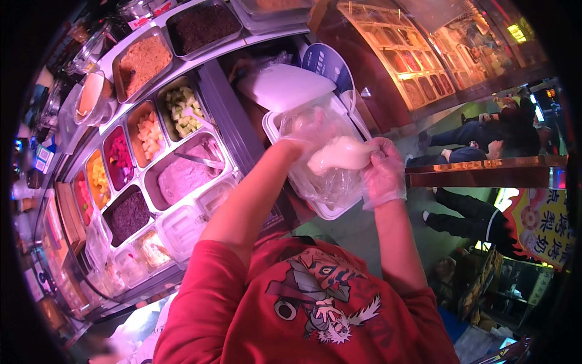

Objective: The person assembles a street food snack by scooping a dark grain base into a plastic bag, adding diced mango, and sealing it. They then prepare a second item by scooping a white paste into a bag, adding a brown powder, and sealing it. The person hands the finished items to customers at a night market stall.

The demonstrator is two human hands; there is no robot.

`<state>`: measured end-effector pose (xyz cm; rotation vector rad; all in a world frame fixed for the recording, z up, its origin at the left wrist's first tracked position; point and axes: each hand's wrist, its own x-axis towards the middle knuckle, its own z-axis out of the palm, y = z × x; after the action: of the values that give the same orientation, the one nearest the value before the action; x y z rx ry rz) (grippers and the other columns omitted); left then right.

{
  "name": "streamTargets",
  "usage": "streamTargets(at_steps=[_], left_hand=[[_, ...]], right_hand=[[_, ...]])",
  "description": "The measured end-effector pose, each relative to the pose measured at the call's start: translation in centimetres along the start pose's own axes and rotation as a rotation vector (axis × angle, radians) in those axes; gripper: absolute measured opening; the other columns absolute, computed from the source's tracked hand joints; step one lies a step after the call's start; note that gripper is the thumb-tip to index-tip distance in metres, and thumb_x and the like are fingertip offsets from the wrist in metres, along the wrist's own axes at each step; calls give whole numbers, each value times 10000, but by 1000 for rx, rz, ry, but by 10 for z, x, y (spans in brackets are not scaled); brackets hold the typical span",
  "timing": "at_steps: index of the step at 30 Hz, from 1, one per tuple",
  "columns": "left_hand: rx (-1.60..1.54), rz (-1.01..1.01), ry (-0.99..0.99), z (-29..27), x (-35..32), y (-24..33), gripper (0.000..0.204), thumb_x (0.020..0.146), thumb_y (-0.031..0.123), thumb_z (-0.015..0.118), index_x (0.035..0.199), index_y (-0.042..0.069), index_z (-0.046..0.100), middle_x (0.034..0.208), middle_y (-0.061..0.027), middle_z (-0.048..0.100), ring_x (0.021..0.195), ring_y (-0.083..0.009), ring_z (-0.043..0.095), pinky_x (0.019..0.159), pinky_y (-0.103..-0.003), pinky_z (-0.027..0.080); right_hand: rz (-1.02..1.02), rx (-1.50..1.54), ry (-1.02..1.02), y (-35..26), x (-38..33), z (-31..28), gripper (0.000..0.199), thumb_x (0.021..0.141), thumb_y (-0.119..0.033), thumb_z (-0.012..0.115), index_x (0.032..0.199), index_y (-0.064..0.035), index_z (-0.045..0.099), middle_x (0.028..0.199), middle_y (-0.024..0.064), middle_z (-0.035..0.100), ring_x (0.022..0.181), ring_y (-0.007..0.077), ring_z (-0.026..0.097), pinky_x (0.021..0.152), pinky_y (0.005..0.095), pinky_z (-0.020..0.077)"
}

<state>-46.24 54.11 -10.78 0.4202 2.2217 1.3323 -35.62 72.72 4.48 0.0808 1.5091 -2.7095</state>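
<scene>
A smooth, soft white dough-like piece [342, 155] is stretched sideways above a white plastic tub [330, 209]. My right hand [386, 171], in a clear glove, pinches its narrow right end. My left hand [310, 136], also gloved, reaches over the tub at the piece's upper left. Blur and glare smear its fingers, so its grip does not show. Clear plastic film [306, 182] lines the tub and bunches up beneath the piece. Just behind the tub rests a white lid [285, 85].
To the left, a counter holds pans of diced green fruit [182, 112], orange cubes [149, 136], dark purple grains [127, 213] and pale purple paste [185, 176] with a metal utensil. Clear lidded boxes [182, 230] stand nearer. People [461, 151] are beyond the counter at right.
</scene>
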Motion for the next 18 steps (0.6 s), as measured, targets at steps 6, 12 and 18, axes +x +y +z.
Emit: streamTargets(at_steps=[6,12,18], left_hand=[[624,-66,268,-6,-22,46,630,883,410,660,1457,203,503,1349,-157,601,1241,-381,565,1065,-437,437],[-406,169,477,-36,-104,110,441,852,231,730,1231,16,654,1107,-133,691,1020,-269,655,956,-402,495],[-632,394,344,13,-105,93,642,724,57,847,1304,16,575,1168,-58,654,1080,-150,593,967,-330,484]], right_hand=[[44,50,-52,-5,7,-10,227,918,-87,679,1117,-31,588,1062,90,642,1004,213,624,970,379,500],[33,-27,-54,-22,11,4,213,920,-72,629,1121,-32,569,1037,82,633,996,208,614,968,382,500],[151,213,-81,4,26,37,232,918,-53,602,1146,-50,559,1055,73,623,1025,214,605,1019,379,466]])
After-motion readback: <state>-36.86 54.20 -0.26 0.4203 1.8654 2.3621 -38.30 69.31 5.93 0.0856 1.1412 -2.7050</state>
